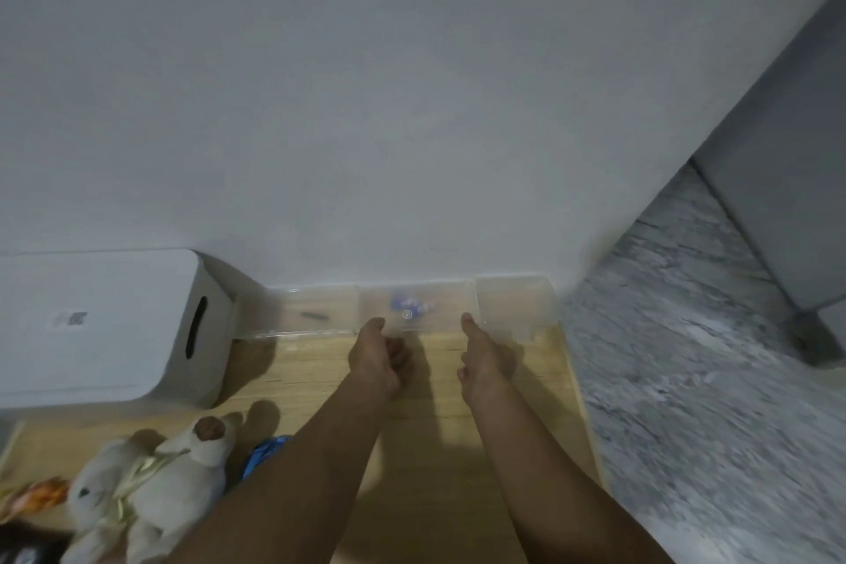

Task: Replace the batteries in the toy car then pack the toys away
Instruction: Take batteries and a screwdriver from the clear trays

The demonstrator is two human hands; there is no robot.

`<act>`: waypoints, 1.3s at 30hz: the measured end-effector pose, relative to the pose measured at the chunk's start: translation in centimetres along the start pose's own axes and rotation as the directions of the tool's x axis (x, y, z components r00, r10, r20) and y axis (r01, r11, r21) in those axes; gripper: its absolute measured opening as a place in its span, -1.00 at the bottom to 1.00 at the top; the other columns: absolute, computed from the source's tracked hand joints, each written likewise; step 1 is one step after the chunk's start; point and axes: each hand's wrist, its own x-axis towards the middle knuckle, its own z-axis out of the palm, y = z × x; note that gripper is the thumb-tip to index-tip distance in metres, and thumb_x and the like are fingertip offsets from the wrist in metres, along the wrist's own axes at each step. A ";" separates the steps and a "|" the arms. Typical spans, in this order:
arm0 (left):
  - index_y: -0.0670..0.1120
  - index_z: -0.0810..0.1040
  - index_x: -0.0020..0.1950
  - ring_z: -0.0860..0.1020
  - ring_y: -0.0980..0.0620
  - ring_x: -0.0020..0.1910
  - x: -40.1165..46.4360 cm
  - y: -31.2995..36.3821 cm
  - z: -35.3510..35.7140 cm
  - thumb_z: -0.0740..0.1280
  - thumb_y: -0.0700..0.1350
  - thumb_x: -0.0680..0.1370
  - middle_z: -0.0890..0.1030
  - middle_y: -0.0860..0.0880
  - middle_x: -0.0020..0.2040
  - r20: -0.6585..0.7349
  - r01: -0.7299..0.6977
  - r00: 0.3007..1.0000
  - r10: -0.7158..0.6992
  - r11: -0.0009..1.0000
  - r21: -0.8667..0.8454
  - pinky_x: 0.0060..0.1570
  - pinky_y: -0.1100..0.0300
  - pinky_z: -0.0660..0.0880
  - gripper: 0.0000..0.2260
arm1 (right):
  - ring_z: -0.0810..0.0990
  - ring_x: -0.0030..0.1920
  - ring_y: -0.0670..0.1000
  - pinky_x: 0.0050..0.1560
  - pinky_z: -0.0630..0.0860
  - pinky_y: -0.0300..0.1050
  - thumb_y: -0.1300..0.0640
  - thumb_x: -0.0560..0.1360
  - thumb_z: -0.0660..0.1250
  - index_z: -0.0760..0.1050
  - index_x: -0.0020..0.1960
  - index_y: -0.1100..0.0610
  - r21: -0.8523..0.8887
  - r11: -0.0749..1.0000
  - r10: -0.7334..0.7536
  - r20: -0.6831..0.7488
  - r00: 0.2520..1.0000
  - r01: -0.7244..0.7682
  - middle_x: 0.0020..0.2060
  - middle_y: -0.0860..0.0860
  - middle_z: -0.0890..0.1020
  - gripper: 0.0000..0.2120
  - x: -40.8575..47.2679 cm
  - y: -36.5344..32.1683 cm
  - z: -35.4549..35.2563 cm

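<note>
A clear plastic box (451, 289) stands against the wall at the back of the wooden table, with small blue and purple items (409, 305) blurred inside it. My left hand (377, 357) is at its front left corner and my right hand (480, 357) at its front right corner. Each thumb lies over the front rim and the fingers curl against the front wall. A blue toy (263, 453), partly hidden by my left forearm, lies near the table's front. Beside it lies a white plush rabbit (151, 485).
Two more clear boxes flank the middle one: the left box (311, 316) holds a thin dark item, and the right box (517, 307) looks empty. A white storage bin (105, 325) with a handle slot stands at the left. The table edge (577, 380) drops to a grey marble floor on the right.
</note>
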 end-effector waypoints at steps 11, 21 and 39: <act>-0.23 0.45 0.18 0.53 -0.07 -0.35 1.5 1.4 -0.8 0.30 -0.12 0.60 0.54 -0.17 -0.25 -0.057 -0.032 0.998 0.030 0.999 -0.025 -0.57 0.15 0.56 -0.77 | 0.47 -0.37 -0.02 -0.40 0.34 -0.16 0.08 0.50 0.38 0.51 -0.06 0.18 -0.071 0.993 0.104 0.095 0.990 -0.098 -0.35 0.03 0.52 -0.84 0.0 0.5 2.8; -0.26 0.42 0.22 0.57 -0.14 -0.13 -0.1 1.7 -0.7 0.22 -0.12 0.64 0.54 -0.22 -0.07 0.066 0.018 0.998 -0.001 0.966 -0.259 -0.08 0.00 0.56 -0.75 | 0.64 -0.21 0.00 -0.22 0.49 -0.10 0.06 0.46 0.45 0.53 -0.07 0.18 -0.060 0.996 0.077 0.098 0.992 -0.072 -0.18 0.05 0.65 -0.80 -0.5 0.4 2.6; -0.15 0.35 -0.21 0.23 0.00 -0.52 -1.7 3.1 -4.3 0.17 0.29 0.56 0.28 -0.07 -0.40 0.081 0.059 0.996 -0.046 0.984 -0.169 -0.29 0.10 0.46 -0.51 | 0.61 -0.27 0.00 -0.24 0.50 -0.08 -0.06 0.41 0.49 0.55 -0.11 0.24 -0.104 0.993 -0.044 0.106 0.993 0.055 -0.16 0.08 0.64 -0.65 -1.2 -0.4 2.9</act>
